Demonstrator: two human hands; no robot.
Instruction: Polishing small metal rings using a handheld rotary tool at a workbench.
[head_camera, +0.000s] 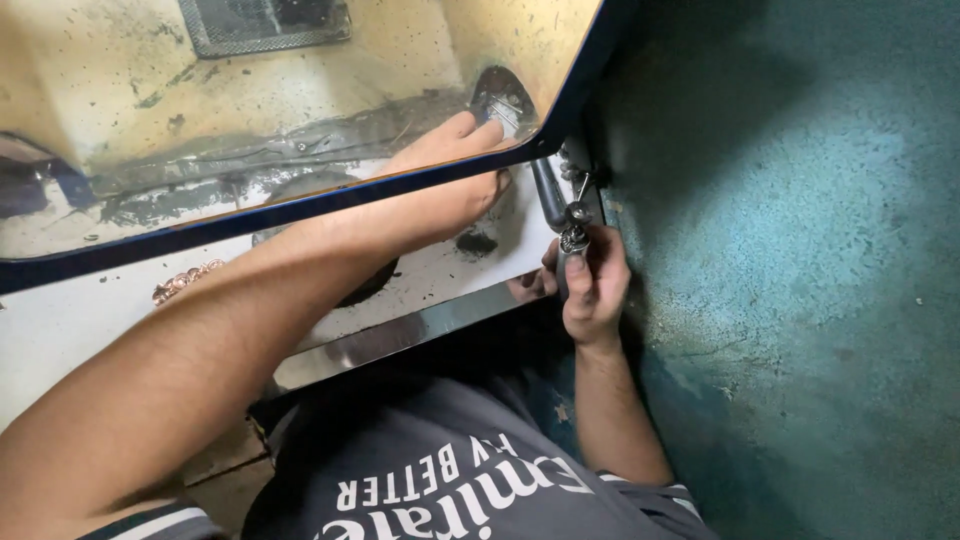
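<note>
Our left hand (455, 165) presses flat inside the grimy yellow cabinet (300, 90) to brace, while our right hand (590, 285) clenches a slim dark metal rotary tool (560, 215), steadying it.

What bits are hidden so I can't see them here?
Head view:
- Left hand fingertips: behind the dirty clear shield with a dark blue rim.
- Small metal tool in the right hand: lower part wrapped by fingers.
- Coppery ornate piece: mostly covered by the left forearm.
</note>
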